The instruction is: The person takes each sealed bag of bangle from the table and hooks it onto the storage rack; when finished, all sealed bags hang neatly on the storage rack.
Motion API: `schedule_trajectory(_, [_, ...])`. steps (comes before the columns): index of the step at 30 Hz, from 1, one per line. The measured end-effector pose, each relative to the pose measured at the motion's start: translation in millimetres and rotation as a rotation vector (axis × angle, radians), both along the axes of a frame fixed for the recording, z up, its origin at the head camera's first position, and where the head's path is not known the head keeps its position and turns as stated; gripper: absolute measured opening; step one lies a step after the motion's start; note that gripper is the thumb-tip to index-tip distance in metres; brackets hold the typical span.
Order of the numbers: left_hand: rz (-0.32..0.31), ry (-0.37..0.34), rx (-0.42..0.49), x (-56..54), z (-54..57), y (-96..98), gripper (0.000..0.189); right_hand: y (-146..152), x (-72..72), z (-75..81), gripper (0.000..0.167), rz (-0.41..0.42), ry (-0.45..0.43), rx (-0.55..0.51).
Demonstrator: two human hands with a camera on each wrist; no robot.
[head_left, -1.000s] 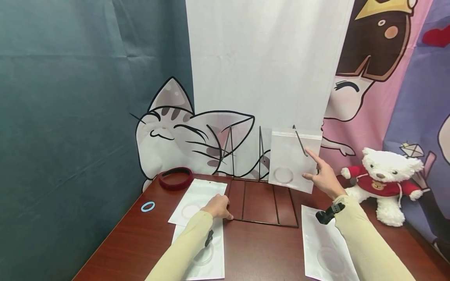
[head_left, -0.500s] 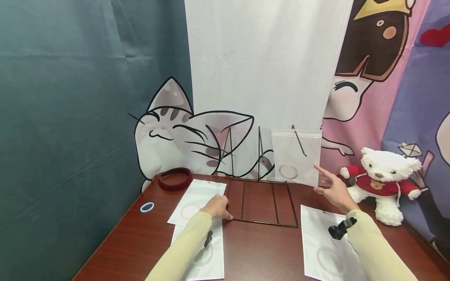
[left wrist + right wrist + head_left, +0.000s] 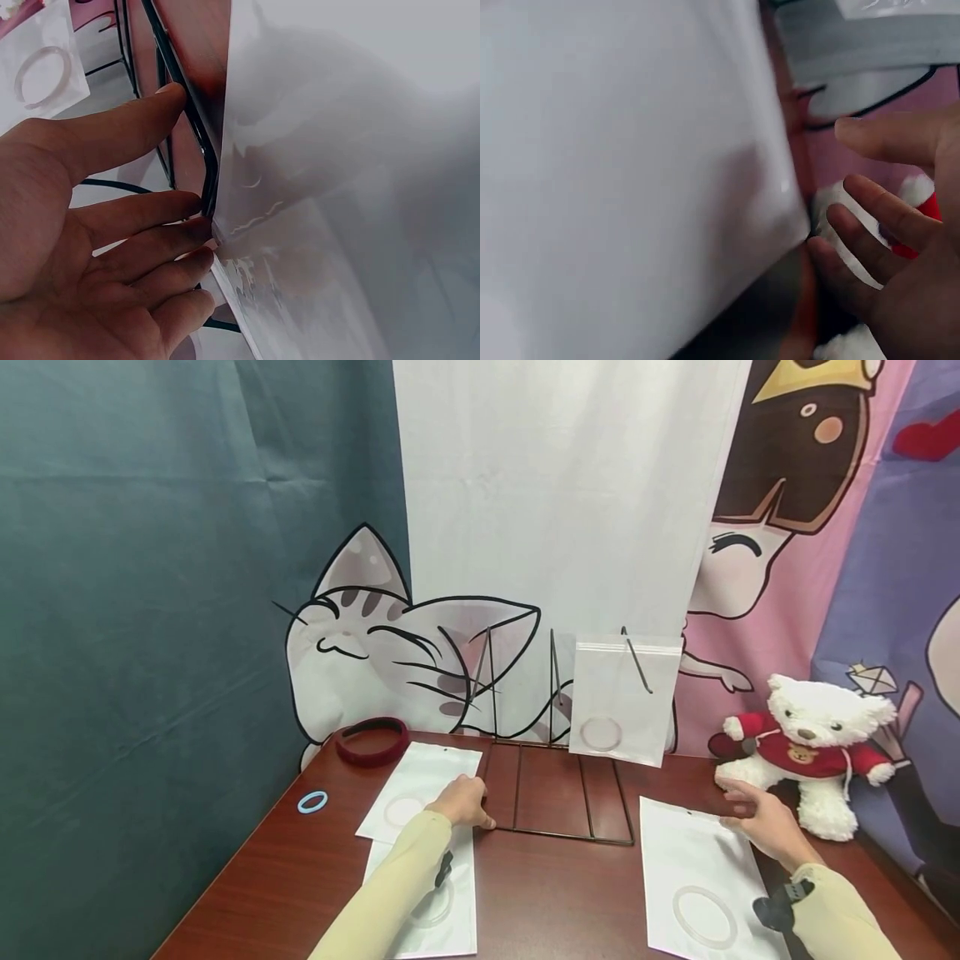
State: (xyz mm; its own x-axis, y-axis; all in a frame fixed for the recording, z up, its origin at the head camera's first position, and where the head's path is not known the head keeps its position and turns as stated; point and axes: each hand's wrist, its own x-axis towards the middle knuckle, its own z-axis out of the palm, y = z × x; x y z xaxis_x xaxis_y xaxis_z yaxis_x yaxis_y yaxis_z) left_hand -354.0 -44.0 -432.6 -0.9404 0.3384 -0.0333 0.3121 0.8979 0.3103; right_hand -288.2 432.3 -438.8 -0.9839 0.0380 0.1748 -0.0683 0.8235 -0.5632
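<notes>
My left hand (image 3: 461,802) rests at the front left corner of a black wire display rack (image 3: 555,836). In the left wrist view its thumb and fingertips touch the dark bar, with the fingers mostly straight. A white zip bag with a ring inside (image 3: 626,697) hangs from the rack's right hook. My right hand (image 3: 768,827) hovers by the upper right edge of another white bag (image 3: 675,860), which lies flat on the table and shows a ring through it. In the right wrist view the fingers are spread at the bag's corner, holding nothing.
Two more white bags (image 3: 427,768) overlap on the left, partly under my left forearm. Behind them sit a dark red headband (image 3: 371,757) and a light blue ring (image 3: 312,802). A white teddy bear (image 3: 813,735) sits at the right, close to my right hand.
My right hand has moved from the hanging bag down and right to the bag on the table. The hanging bag has swung slightly. The left hand has stayed on the rack.
</notes>
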Motion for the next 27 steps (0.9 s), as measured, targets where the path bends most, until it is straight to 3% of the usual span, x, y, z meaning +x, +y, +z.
schedule_trajectory(7, [0.009, -0.011, 0.010, 0.1, 0.2, 0.2, 0.052, 15.6, 5.8, -13.7, 0.077, -0.039, -0.063, -0.006])
schedule_trajectory(17, [0.006, -0.012, 0.016, 1.2, 0.0, -0.3, 0.052, 12.9, 3.4, -15.6, 0.087, -0.053, -0.103, -0.070])
schedule_trajectory(27, [0.000, -0.005, 0.001, -0.1, 1.0, 0.7, 0.044, 13.8, 11.1, -13.5, 0.071, -0.024, -0.073, -0.177])
